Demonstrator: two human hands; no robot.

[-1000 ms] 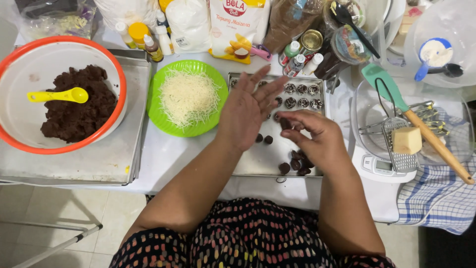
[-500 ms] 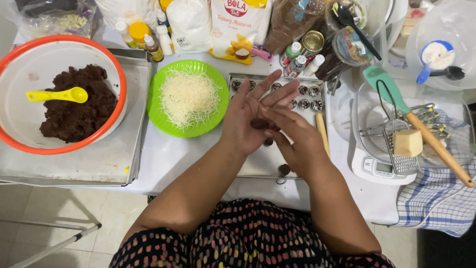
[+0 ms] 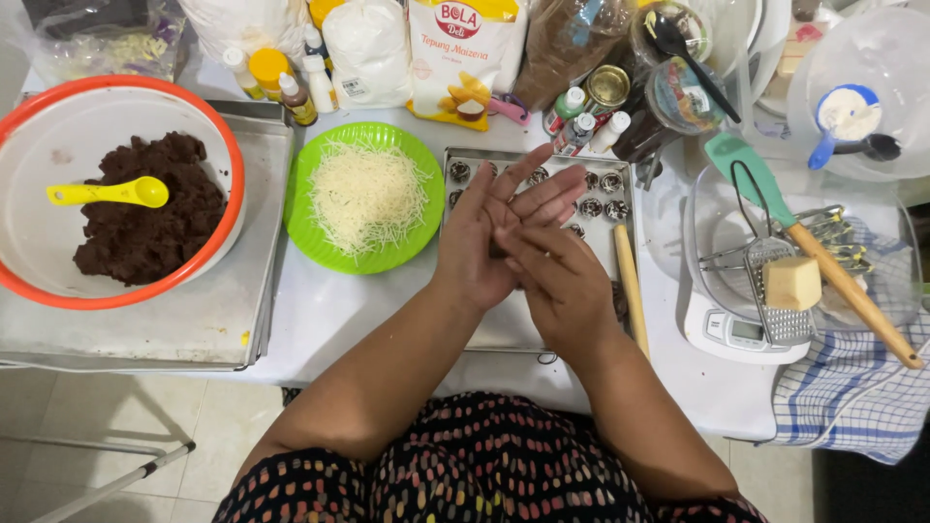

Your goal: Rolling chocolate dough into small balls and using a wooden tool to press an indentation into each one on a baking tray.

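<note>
My left hand [image 3: 484, 237] and my right hand [image 3: 560, 286] are pressed palm to palm over a small metal baking tray [image 3: 504, 334]. A dark bit of brown dough [image 3: 496, 250] shows between the palms; most of it is hidden. My left fingers are stretched flat, and my right hand lies across them. Several small shaped dark dough pieces [image 3: 591, 206] sit in rows at the far end of the tray. A wooden stick [image 3: 630, 286] lies along the tray's right edge.
A green plate [image 3: 320, 254] of grated cheese [image 3: 366, 197] stands left of the tray. Further left, an orange-rimmed bowl [image 3: 116, 302] holds dark dough [image 3: 145, 232] and a yellow spoon [image 3: 107, 192]. At right are a scale [image 3: 736, 334], a cheese block [image 3: 792, 283], a checked cloth [image 3: 852, 397].
My right hand lifted from the near part of the tray, came up to my left palm, and now lies across it. My left hand stayed over the tray.
</note>
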